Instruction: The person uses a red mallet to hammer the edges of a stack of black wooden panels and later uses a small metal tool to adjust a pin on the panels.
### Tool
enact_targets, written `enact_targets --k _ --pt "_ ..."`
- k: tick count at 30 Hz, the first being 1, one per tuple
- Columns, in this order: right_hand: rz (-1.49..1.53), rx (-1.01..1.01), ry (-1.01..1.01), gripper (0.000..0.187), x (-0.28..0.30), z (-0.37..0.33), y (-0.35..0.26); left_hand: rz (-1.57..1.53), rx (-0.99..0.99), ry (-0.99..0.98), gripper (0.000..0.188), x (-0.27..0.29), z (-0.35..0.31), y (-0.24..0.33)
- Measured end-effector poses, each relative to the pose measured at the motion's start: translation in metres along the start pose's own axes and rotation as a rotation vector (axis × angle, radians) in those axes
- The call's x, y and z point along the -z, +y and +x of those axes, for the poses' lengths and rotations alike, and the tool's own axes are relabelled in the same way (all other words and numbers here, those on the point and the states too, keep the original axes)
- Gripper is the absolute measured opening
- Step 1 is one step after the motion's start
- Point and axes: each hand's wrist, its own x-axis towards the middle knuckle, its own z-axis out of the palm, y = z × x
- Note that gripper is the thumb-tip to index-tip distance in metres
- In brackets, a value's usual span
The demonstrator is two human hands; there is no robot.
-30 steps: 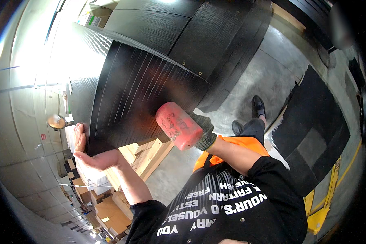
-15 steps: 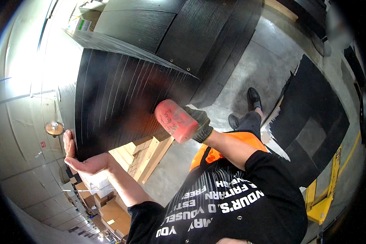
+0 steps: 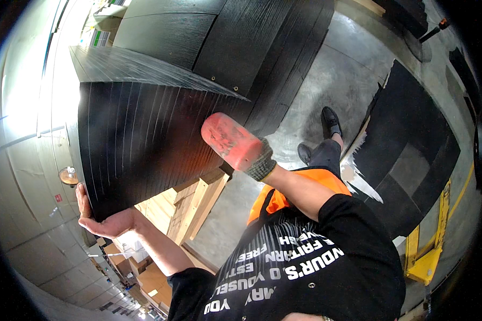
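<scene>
My left hand (image 3: 108, 220), bare, is cupped around the lower left corner of a stack of black boards (image 3: 128, 134). Its fingers stretch along the stack's side, and the thumb lies apart from them below the corner. A grey knit glove covers my right hand (image 3: 262, 162), which is closed around a red mallet (image 3: 231, 140). The mallet's scuffed, rounded head is in front of the stack's striped edge face; the handle is hidden, and I cannot tell whether the head touches the boards. Clear wrap covers the stack's top.
Behind the stack lie large black wood-grained panels (image 3: 241, 43). Beneath it shows a light wooden pallet (image 3: 198, 206). On the right, a torn black sheet (image 3: 407, 155) lies on the concrete floor beside a yellow metal frame (image 3: 428, 257). Cardboard boxes (image 3: 155, 283) stand at the lower left.
The stack and surroundings sit farther left in the picture. The mallet has moved slightly up the picture in my right hand. My left hand remains at the same corner.
</scene>
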Motion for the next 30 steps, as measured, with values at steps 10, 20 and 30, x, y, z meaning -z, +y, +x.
enact_targets --k 10,20,30 --pt "0.008 -0.246 0.156 0.054 -0.001 -0.018 0.006 0.011 0.009 0.061 0.049 -0.005 -0.002 0.001" --pt "-1.877 0.324 0.041 0.032 -0.026 -0.028 -0.013 0.053 0.011 0.043 0.048 -0.013 -0.005 0.007" --pt "-0.827 0.047 -0.038 0.044 0.025 -0.014 -0.004 0.059 -0.045 0.057 0.047 -0.011 -0.003 0.001"
